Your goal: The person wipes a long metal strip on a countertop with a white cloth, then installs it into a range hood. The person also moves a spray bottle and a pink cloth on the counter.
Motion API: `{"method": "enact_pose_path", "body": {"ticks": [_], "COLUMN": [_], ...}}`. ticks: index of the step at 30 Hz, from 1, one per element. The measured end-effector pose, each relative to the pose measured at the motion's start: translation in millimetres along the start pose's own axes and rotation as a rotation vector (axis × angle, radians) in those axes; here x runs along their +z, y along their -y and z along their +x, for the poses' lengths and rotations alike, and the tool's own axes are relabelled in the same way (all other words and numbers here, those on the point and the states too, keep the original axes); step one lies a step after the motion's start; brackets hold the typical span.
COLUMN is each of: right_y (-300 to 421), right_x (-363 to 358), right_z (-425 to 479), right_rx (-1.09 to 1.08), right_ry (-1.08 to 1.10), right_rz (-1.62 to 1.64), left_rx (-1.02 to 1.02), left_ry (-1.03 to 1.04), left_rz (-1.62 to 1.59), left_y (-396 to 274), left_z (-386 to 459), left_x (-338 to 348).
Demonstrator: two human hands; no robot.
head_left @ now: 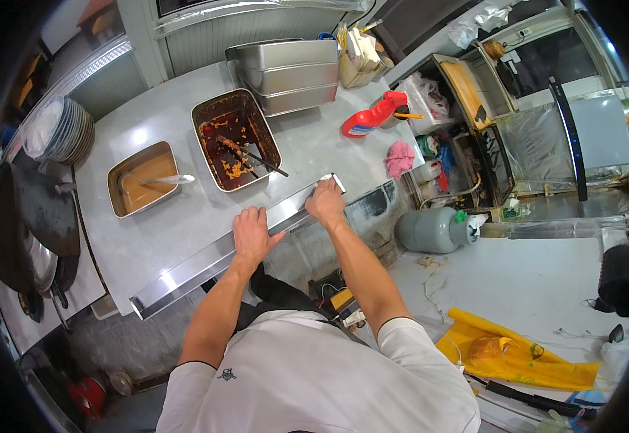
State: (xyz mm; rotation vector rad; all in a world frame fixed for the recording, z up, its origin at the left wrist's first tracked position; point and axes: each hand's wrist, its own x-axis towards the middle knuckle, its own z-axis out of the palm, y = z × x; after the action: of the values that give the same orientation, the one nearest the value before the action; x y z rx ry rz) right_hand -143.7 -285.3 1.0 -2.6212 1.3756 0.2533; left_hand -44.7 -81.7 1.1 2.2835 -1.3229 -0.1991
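A long shiny metal channel [184, 269] lies slantwise along the front edge of the grey-topped table [303, 143]. My left hand [253, 235] grips it near the middle, fingers over the top and thumb on the near side. Close to its right end, my right hand [326, 204] is closed over it, and a small whitish bit shows past the fingers; what that is I cannot tell. Beyond my hands stands a deep steel pan [201, 116] with dark red sauce residue and dark sticks inside. Left of it, a smaller pan [171, 151] holds brown sauce and a ladle [169, 179].
Steel pans [298, 76] stand at the back beside a utensil holder [359, 76]. A red spray bottle [374, 115] and pink cloth [400, 159] lie at right. Stacked plates [68, 130] and a wok [8, 205] are at left. A gas cylinder [428, 230] lies right.
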Motion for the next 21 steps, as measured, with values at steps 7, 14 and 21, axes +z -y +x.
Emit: {"method": "enact_pose_path", "body": {"ticks": [7, 14, 21], "right_y": [-19.6, 1.0, -1.2], "right_x": [12.9, -3.8, -27.2], "right_z": [3.7, -34.8, -46.2], "right_rx": [-0.038, -0.392, -0.306], "right_ry": [0.004, -0.027, -0.333], "right_rz": [0.163, 0.127, -0.232], "left_rx": [0.043, 0.006, -0.018], "left_ry": [0.022, 0.015, 0.030], "left_rz": [0.004, 0.000, 0.028], "left_y": [1.5, 2.3, 0.9], "left_z": [0.5, -0.2, -1.7], "left_x": [1.5, 6.0, 5.1]}}
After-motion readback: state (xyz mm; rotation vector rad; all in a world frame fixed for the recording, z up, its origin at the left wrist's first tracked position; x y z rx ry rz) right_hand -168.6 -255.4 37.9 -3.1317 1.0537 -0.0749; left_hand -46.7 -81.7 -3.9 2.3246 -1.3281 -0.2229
